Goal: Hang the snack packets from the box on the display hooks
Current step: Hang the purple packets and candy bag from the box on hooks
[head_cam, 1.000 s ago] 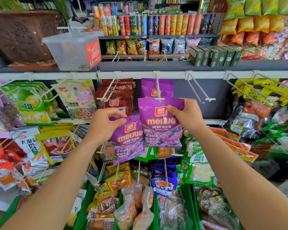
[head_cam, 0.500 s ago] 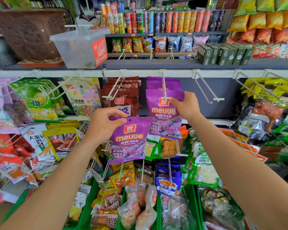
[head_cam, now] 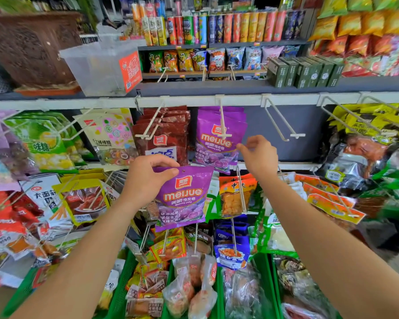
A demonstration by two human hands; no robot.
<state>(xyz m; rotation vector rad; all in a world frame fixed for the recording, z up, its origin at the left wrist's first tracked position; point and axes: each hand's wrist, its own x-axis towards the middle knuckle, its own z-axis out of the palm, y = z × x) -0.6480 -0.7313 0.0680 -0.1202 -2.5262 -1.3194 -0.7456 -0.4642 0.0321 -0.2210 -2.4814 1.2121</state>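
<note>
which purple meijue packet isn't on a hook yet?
The lower purple packet, pinched at its top edge by the left hand. The other purple packets hang on the hook above it.

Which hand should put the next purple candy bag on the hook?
Probably the left hand: it pinches the purple packet by its top, just below the hook. The right hand holds nothing.

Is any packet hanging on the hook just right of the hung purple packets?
No, that hook is bare, with only the grey panel behind it.
</note>
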